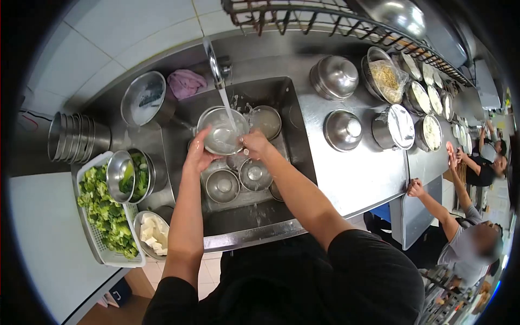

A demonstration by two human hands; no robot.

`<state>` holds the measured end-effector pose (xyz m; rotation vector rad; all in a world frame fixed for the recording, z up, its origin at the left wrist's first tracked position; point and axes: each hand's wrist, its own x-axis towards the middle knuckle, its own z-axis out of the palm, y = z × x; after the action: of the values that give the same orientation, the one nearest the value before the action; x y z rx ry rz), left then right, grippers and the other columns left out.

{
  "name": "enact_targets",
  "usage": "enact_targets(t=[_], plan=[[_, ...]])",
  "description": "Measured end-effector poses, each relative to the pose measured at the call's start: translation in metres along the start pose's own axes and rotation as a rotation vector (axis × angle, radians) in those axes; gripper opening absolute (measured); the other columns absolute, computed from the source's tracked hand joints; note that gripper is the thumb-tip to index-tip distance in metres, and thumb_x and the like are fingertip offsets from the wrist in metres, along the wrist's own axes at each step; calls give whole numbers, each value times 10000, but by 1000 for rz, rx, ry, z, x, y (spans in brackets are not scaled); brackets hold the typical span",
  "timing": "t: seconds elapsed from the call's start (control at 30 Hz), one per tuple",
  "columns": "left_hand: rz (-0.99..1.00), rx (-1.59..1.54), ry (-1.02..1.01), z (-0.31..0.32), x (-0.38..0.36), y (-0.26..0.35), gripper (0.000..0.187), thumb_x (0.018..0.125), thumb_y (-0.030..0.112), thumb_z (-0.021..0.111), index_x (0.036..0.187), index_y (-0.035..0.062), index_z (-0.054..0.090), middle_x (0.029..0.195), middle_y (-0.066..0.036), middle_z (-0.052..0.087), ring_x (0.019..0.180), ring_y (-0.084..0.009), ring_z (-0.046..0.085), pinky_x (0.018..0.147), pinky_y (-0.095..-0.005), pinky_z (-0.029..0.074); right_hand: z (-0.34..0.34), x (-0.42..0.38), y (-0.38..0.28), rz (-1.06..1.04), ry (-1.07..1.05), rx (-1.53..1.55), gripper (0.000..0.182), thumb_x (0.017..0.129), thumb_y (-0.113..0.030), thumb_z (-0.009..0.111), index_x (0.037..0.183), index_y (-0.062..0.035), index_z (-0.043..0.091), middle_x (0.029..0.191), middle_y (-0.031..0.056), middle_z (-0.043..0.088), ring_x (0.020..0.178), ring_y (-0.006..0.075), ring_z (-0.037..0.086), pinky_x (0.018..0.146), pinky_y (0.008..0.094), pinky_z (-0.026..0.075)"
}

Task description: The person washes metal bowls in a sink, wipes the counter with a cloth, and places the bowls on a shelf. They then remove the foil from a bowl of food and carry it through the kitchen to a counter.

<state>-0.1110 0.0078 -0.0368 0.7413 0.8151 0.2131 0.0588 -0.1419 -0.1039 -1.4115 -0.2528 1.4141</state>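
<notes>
Under the running tap (pixel 218 76) I hold a metal bowl (pixel 219 131), tilted so that its inside faces up toward me. Water streams from the spout into it. My left hand (pixel 200 151) grips the bowl's lower left rim, thumb along the edge. On the right side of the rim, my right hand (pixel 253 144) is closed around the edge, its fingertips partly hidden. Below, several more metal bowls stand on the bottom of the steel sink (pixel 222 221), among them one bowl (pixel 222 186) at the left and another bowl (pixel 255 174) beside it.
Left of the sink are a white basket (pixel 100 246) of broccoli, a bowl of white chunks (pixel 154 234), stacked metal pots (pixel 78 138) and a pink cloth (pixel 186 84). Upturned bowls (pixel 343 130) and filled containers line the right counter. A wire rack (pixel 325 20) hangs above. People stand at right.
</notes>
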Motion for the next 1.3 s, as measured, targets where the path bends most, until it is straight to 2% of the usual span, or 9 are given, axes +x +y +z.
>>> enact_targets(t=[0.07,0.33,0.6,0.7,0.93,1.07,1.13,1.23,1.3], plan=[[4,-178,-22,-4,12,2,679,1018,428,710,1560,88,481,1426,-168,638,1237,-354,685,1025,-570,572,8,-13,-13,37,-206,481,737,918,-224,770,1474,112,423,1579,313,452,1381,479,565,1011,658,578],[82,-297,-43,26,33,-51,950,965,735,643,1607,74,411,1610,-155,500,1414,-384,551,1133,-626,488,10,-55,-97,-280,590,-1009,414,1006,-199,612,1304,88,599,1102,315,751,1074,514,726,978,561,584],[88,-558,-115,20,21,-36,896,949,765,629,1525,83,553,1521,-145,604,1398,-374,573,1185,-577,436,21,-64,-110,55,25,34,261,962,-34,599,1109,160,694,1095,348,715,1000,464,771,746,516,695],[56,-444,-37,-7,60,-59,673,1063,573,607,1473,40,578,1492,-173,611,1312,-397,633,1115,-616,501,38,-104,-158,197,66,-700,353,934,-57,622,1232,124,675,1180,346,699,996,477,762,804,475,682],[-37,75,369,0,73,-53,401,1007,44,551,1400,-27,526,1396,-265,603,1187,-493,677,801,-675,666,1,-129,-125,-1044,521,-1707,805,897,-120,665,1624,24,352,1359,287,627,1148,432,697,952,461,614],[49,254,262,39,39,-25,507,890,-94,490,1396,-108,458,1411,-340,555,1153,-519,688,842,-668,669,-89,-256,-147,-531,620,-927,912,960,-188,702,1722,-121,204,1627,390,354,1486,552,427,1176,566,454],[17,152,-46,37,30,-26,664,815,-122,484,1474,-77,421,1435,-322,549,1198,-535,666,913,-689,643,-185,-250,-77,-459,1087,-2043,1034,948,-292,772,1733,-90,131,1683,402,238,1531,585,340,1189,597,426],[-8,50,-66,44,20,-37,791,751,-116,486,1530,-8,411,1451,-287,553,1252,-543,637,950,-702,619,-188,-252,-30,-49,808,-1675,1093,899,-400,828,1717,-51,192,1723,379,162,1586,575,223,1237,648,325],[41,72,-77,50,9,-38,855,735,-107,495,1559,79,365,1450,-256,546,1239,-518,650,914,-690,630,-164,-205,-15,-499,1139,-1596,997,865,-439,852,1645,-44,373,1699,328,272,1573,532,275,1219,656,314]])
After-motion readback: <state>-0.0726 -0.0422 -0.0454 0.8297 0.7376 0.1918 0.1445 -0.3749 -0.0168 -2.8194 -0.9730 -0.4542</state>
